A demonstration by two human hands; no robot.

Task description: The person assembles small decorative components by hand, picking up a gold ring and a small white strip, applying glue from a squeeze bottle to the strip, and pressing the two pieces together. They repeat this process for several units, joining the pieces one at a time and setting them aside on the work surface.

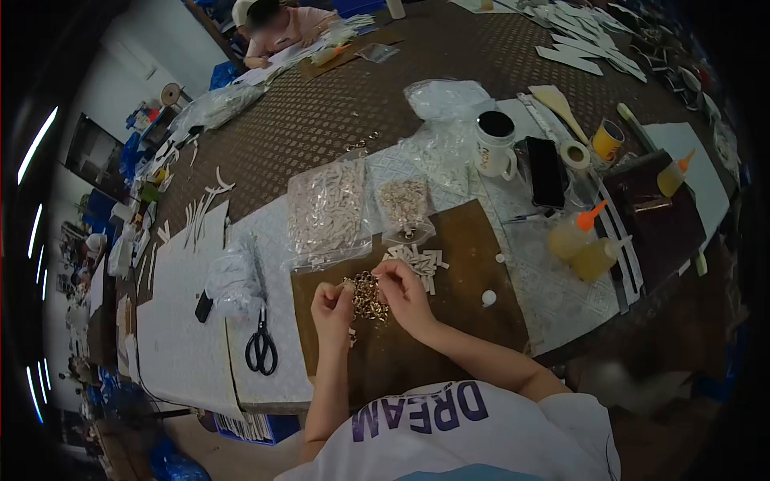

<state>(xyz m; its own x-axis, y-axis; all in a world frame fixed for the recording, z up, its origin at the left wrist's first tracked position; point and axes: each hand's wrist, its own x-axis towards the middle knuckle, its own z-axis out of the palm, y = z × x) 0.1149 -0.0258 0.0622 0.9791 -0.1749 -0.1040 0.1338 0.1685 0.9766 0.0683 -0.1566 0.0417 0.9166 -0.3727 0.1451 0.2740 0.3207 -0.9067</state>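
My left hand (331, 309) and my right hand (406, 295) meet over a brown board (465, 240) at the table's near edge. Between them sits a small heap of gold-coloured metal rings (367, 295), and the fingers of both hands pinch at it. A scatter of short pale strips (421, 260) lies just beyond my right hand. Behind them rest a large clear bag of pale strips (327, 210) and a smaller bag (403, 206).
Black scissors (261, 346) lie left of the board. At right stand glue bottles with orange tips (579, 232), a white mug (495, 143), a black phone (545, 171) and a tape roll (574, 154). Another person (277, 28) works at the far end of the table.
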